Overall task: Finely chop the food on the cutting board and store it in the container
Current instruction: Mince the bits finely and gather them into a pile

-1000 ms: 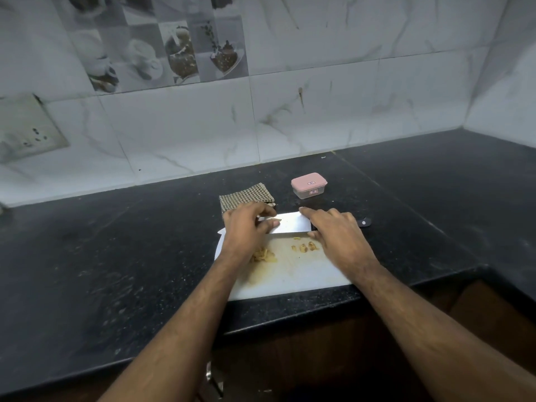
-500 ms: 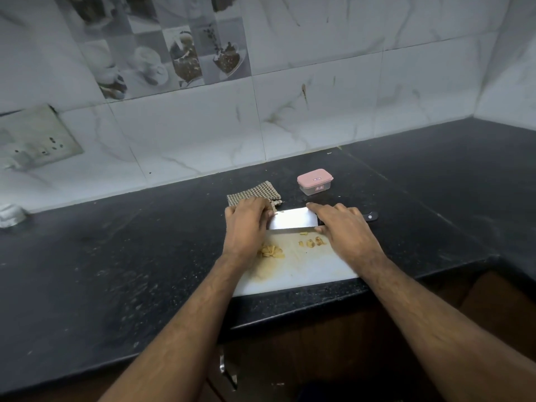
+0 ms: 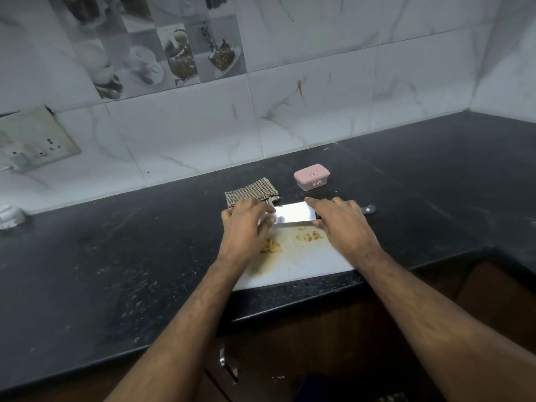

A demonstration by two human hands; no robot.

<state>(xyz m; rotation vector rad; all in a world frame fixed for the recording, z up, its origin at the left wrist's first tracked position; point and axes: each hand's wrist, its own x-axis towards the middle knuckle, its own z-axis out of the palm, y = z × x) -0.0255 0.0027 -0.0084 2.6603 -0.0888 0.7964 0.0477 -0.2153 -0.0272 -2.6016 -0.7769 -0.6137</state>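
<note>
A white cutting board [image 3: 301,262] lies at the counter's front edge. Two small heaps of yellowish chopped food lie on it, one [image 3: 271,248] beside my left hand and one [image 3: 309,236] by my right. A broad cleaver [image 3: 295,213] stands across the board's far edge with its shiny face toward me. My right hand [image 3: 342,224] grips its handle, index finger stretched along the spine; the black handle end [image 3: 368,209] pokes out. My left hand [image 3: 246,224] rests its bent, blurred fingers on the blade's left end. A pink-lidded container [image 3: 311,177] stands closed behind the board.
A folded checked cloth [image 3: 249,194] lies just behind my left hand. The black counter [image 3: 116,256] runs left and wraps around the right corner. A wall socket [image 3: 34,140] and a small white object [image 3: 10,217] are at the far left. Cabinet handles [image 3: 229,367] sit below the edge.
Both hands stay on the cleaver at the board's far edge. My left fingers have shifted along the blade's left end and are blurred. The food heaps have not moved.
</note>
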